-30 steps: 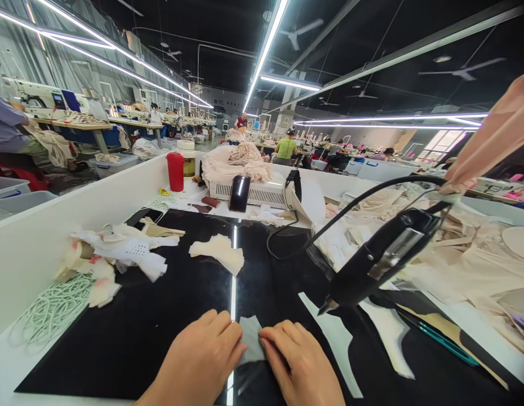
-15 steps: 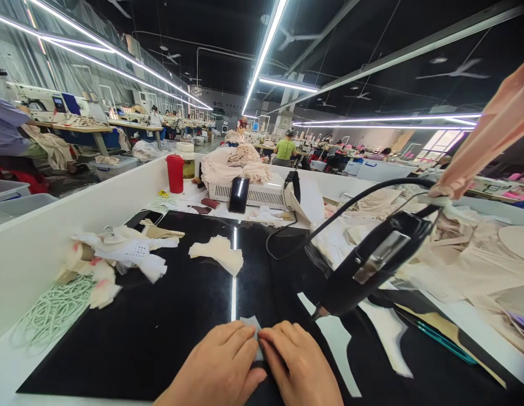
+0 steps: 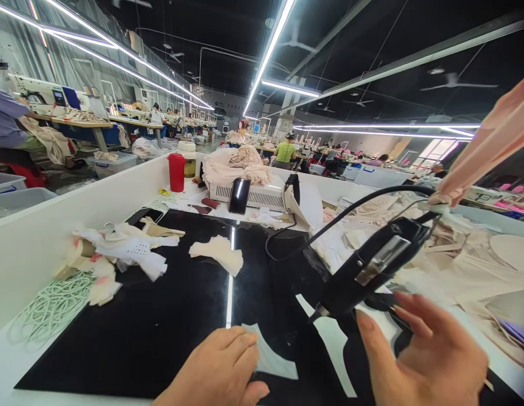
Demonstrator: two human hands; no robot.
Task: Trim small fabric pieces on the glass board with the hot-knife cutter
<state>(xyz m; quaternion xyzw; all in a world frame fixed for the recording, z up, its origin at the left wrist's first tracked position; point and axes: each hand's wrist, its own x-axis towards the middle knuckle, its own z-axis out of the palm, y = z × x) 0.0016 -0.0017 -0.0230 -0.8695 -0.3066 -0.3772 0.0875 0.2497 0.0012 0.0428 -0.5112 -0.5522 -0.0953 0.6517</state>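
Left hand [image 3: 220,369] presses flat on the fabric piece [image 3: 272,361]; right hand [image 3: 426,358] hovers beside the black tool [image 3: 372,268], fingers spread wide.

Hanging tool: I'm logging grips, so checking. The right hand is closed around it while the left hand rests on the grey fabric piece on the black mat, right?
Not quite. In the head view the right hand is open, just below the tool, not closed around it. The left hand does rest on the fabric piece on the mat.
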